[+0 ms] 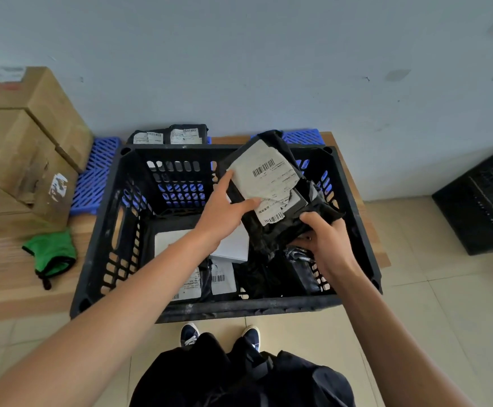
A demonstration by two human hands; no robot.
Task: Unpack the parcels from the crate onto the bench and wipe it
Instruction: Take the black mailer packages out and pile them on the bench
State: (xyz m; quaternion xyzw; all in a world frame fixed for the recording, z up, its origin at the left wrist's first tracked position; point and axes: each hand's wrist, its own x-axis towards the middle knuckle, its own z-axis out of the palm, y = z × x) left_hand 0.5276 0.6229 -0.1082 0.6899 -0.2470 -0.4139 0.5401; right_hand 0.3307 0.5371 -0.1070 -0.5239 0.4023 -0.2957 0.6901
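While both hands hold it above the crate's open top, a black plastic parcel (271,189) with a torn white barcode label sits tilted, label facing up. Left hand (224,212) grips the parcel's left edge, thumb lying across the label, other fingers up along the side and partly behind it. Right hand (327,239) grips the loose black wrap at the parcel's lower right corner, fingers curled into the plastic, fingertips mostly hidden. Black slotted crate (101,230) stands on the wooden bench (10,277), front rim near the bench's front edge. Inside the crate: a white box (233,245) partly under the left forearm, two black bagged parcels with white labels (207,282) at the front, more black wrapped parcels (301,268) at the right under the right hand. Behind the crate, two black parcels with labels (169,136) lie on the bench against the wall. Green cloth (52,254) with black trim lies on the bench left of the crate, apart from it. Blue plastic grid panels (95,174) lie behind and left of the crate. Stacked cardboard boxes (25,148) sit at the bench's left end. Second black crate (486,201) stands on the tiled floor at the right. Person's dark shoes (220,334) show below the bench edge.
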